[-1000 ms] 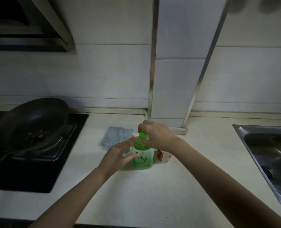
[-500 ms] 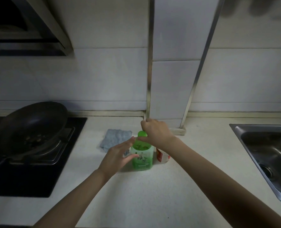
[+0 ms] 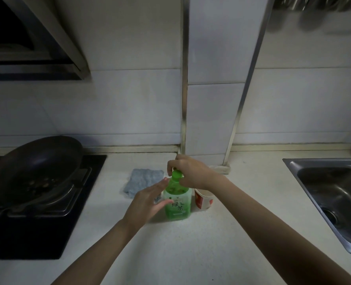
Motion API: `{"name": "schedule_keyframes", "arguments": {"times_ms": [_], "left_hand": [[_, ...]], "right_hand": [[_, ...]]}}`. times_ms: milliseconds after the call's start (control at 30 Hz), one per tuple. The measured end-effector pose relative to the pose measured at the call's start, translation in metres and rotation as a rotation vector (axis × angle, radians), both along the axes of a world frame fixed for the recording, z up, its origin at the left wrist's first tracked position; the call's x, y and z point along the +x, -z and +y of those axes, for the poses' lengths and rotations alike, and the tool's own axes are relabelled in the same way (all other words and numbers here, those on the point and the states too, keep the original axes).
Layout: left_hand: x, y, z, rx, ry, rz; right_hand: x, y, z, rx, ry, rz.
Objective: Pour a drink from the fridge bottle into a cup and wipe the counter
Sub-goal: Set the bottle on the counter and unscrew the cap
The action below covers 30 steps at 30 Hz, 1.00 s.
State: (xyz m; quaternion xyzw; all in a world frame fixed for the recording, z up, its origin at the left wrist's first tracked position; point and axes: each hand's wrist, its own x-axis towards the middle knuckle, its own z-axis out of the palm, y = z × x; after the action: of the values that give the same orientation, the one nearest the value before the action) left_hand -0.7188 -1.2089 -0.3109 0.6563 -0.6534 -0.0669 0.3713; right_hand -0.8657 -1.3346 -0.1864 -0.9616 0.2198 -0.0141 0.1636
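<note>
A green tea bottle (image 3: 178,204) stands upright on the pale counter (image 3: 191,254). My right hand (image 3: 191,173) is over its top, with the fingers curled round the green cap (image 3: 176,175). My left hand (image 3: 147,200) lies against the bottle's left side, fingers straight and thumb on the label. A red and white paper cup (image 3: 203,201) stands just right of the bottle, partly hidden under my right wrist. A grey-blue cloth (image 3: 142,181) lies flat on the counter behind and left of the bottle.
A black hob (image 3: 47,233) with a dark frying pan (image 3: 37,167) fills the left. A steel sink (image 3: 334,198) is set into the counter on the right. A tiled wall column with metal trim (image 3: 183,99) rises right behind the bottle.
The hands and bottle stay in place. My right hand has shifted slightly round the cap. The camera has tilted up a little.
</note>
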Motion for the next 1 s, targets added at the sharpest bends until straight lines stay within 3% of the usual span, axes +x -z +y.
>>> {"name": "schedule_keyframes", "arguments": {"times_ms": [300, 500, 733, 1000], "left_hand": [[0.007, 0.011, -0.004, 0.078, -0.01, 0.01], [0.005, 0.007, -0.003, 0.04, -0.001, 0.003], [0.007, 0.009, -0.001, 0.041, -0.052, 0.015], [0.006, 0.006, -0.002, 0.079, -0.05, 0.138]], "right_hand": [[0.003, 0.01, -0.002, -0.025, 0.071, -0.108], [-0.011, 0.007, -0.009, -0.084, 0.158, -0.314], [-0.047, 0.025, -0.027, 0.406, 0.46, -0.574], [-0.085, 0.061, -0.058, 0.488, 0.71, -0.666]]}}
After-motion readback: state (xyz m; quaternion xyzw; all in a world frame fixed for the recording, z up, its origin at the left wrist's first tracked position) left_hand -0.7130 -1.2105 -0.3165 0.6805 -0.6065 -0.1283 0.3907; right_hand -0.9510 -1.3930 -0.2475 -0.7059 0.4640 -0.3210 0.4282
